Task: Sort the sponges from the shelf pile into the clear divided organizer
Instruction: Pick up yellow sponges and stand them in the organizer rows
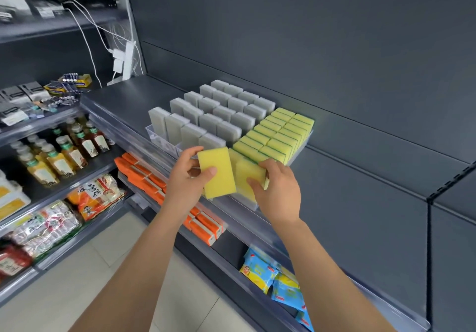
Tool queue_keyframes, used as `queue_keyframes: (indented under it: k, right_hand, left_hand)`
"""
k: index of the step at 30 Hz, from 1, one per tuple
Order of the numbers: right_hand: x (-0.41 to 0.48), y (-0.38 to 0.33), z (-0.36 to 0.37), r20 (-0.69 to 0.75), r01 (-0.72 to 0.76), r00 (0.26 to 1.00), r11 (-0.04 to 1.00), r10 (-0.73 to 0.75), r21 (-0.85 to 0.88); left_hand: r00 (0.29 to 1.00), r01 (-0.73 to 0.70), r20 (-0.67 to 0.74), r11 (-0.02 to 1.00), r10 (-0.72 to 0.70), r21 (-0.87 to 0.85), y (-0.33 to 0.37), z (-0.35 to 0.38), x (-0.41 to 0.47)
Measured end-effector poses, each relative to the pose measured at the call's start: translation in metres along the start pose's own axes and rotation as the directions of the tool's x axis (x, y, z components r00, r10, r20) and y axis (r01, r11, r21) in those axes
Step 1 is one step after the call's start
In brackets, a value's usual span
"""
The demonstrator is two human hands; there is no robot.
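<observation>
The placing step is in hand, late in the task by the look of it. A clear divided organizer [154,133] stands on the dark shelf [360,169]. Its left lanes are filled with upright grey sponges [221,111] and its right lanes with rows of yellow sponges [280,132].

A loose yellow sponge [219,177] is held in front of the organizer's near edge by the left hand [184,179]. The fingers are curled behind the sponge and the thumb is pressed on its face, and it is tilted slightly, clear of the compartments. A second yellow sponge [248,173] is gripped at its lower edge by the right hand [279,190], at the front of the yellow lanes. Whether it is fully seated in its slot cannot be told, since the hand covers that corner.

No loose pile is seen on the shelf, so these two are judged to be among the last.

For the next move, the right-hand sponge would need to be pressed down upright and let go. The left-hand sponge would then need to be turned on edge, lined up with the yellow side rather than the grey, and slid into whatever gap is left at the front. The fit looks tight, so neighbouring sponges may need to be squeezed aside.
</observation>
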State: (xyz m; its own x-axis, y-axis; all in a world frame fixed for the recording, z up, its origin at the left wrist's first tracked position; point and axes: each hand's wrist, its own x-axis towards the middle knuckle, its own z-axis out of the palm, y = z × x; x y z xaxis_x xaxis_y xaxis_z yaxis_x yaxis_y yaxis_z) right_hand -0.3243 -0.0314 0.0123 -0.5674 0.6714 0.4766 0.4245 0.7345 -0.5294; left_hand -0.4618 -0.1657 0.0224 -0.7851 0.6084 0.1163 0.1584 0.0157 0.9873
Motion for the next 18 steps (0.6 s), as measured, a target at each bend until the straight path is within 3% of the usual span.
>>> queue_keyframes:
  k: [5, 12, 18]
  right_hand:
    - [-0.008, 0.005, 0.006, 0.024, 0.050, 0.999, 0.991, -0.048, -0.125]
    - [-0.005, 0.008, 0.007, -0.048, 0.073, 0.996, 0.989, -0.079, -0.125]
    - [-0.010, 0.003, 0.011, -0.090, 0.058, 0.993, 0.989, -0.070, -0.134]
  left_hand:
    - [1.000, -0.018, -0.019, 0.999, 0.019, 0.046, 0.001, 0.004, 0.008]
    - [0.994, -0.105, -0.005, 0.986, 0.106, 0.126, 0.005, 0.003, 0.013]
    - [0.980, -0.185, 0.111, 0.958, 0.165, 0.217, 0.008, -0.003, 0.024]
